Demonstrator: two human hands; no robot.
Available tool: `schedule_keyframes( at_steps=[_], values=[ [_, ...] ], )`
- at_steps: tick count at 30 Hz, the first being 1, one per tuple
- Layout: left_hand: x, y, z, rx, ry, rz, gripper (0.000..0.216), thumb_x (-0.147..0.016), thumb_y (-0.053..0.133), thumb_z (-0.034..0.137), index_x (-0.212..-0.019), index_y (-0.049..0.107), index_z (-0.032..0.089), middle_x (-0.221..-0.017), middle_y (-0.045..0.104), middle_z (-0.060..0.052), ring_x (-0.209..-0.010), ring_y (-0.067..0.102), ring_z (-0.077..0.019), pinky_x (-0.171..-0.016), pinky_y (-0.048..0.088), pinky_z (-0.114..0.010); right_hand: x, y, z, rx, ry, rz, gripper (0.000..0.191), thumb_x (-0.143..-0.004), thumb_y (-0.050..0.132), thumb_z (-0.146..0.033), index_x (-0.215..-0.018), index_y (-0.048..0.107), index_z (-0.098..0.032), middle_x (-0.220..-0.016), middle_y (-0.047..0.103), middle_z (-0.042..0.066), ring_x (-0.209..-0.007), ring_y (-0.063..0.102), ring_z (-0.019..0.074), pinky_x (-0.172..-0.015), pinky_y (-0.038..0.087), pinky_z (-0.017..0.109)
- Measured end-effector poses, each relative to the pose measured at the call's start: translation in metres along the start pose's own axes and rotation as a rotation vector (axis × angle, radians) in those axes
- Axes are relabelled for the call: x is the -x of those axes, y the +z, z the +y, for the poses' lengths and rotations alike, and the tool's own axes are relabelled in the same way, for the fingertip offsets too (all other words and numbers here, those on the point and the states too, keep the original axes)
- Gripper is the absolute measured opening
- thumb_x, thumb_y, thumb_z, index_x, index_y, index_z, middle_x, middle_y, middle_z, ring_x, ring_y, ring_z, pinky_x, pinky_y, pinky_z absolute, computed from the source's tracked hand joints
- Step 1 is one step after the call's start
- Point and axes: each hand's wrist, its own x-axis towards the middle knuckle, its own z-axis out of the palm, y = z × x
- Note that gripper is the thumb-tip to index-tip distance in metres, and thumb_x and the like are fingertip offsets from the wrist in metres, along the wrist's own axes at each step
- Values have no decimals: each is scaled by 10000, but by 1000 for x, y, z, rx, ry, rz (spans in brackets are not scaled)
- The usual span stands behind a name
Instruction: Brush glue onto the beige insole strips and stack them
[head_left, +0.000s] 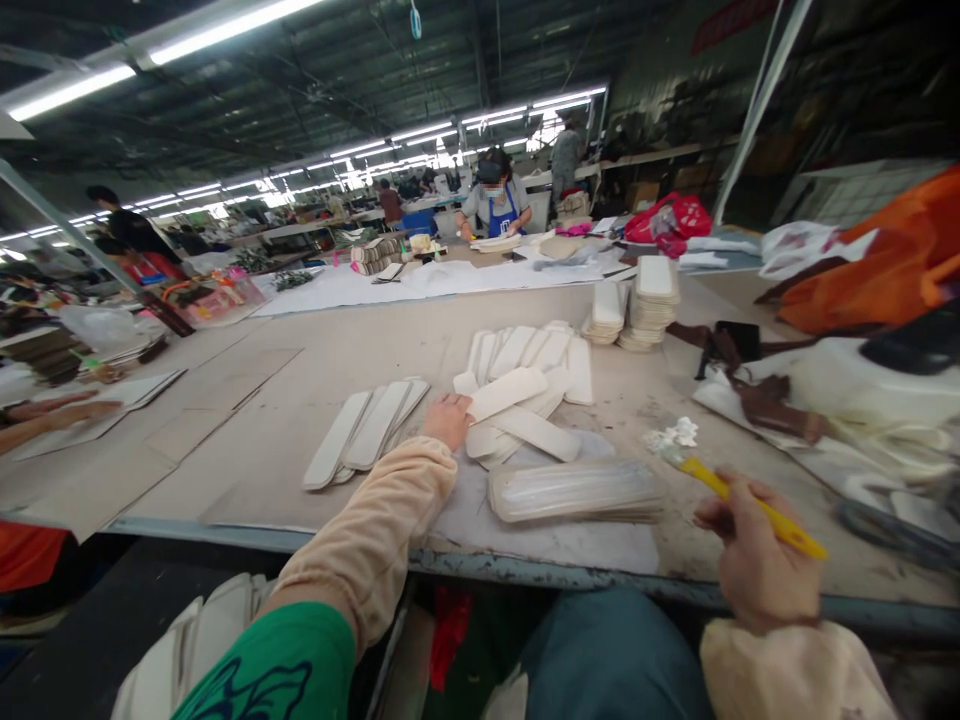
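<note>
My left hand (448, 420) reaches over the table, its fingers closed at the near-left end of a white oblong panel (511, 393). That panel lies aslant over a loose pile of similar panels (541, 432). In my right hand (757, 545) is a brush (754, 505) with a yellow handle. White paste (675, 437) covers the bristle end, which is over the tabletop. Between my hands, near the table edge, lies a stack of oblong panels (574, 490) whose top looks wet and shiny. A fanned row of panels (367, 430) rests left of my left hand.
Two taller panel stacks (652, 300) stand farther back. At right are a whitish plastic container (862, 390), brown straps (780, 405) and an orange bag (877, 260). Another person's hands (82, 410) rest on sheets at far left. A person in a blue apron (501, 212) works across the table.
</note>
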Motion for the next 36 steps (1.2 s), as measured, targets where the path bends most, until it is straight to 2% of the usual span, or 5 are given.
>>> schedule_keyframes(
  at_steps=[13,20,26,32,36],
  values=[
    [-1,8,-10,63,-97,50,378,-877,617,261,-1239,554,174,-1176,624,-93,-1099,559,-223,-958,429,-316,4,3,-4,38,-19,-6,456,-725,713,-537,-977,686,-159,-601,600,-6,-566,553,131,-557,493,242],
    [-5,7,-14,67,-143,26,186,-910,551,232,-1060,655,197,-1054,683,-62,-1009,617,-187,-877,460,-276,1,2,-1,60,-7,-34,504,-713,708,-585,-988,684,-162,-620,606,-4,-569,562,131,-562,495,247],
    [1,-29,-7,110,-133,139,188,-913,487,222,-1010,641,172,-1097,660,-95,-1064,601,-205,-914,451,-292,4,5,1,-14,-103,8,461,-772,699,-527,-1066,657,-175,-694,661,9,-585,616,142,-623,534,292],
    [28,-92,34,499,256,-13,144,-865,506,275,-848,622,191,-801,658,6,-762,607,-122,-750,466,-216,9,13,-3,-190,-182,-138,344,-781,715,-439,-989,555,-216,-974,708,74,-888,697,224,-850,537,437],
    [50,-95,85,776,423,-238,125,-835,569,260,-837,654,168,-777,663,7,-705,585,-105,-675,445,-200,14,16,-3,-260,-74,-333,520,-662,795,-434,-990,422,-280,-1062,668,26,-999,669,242,-837,546,453]
  ],
)
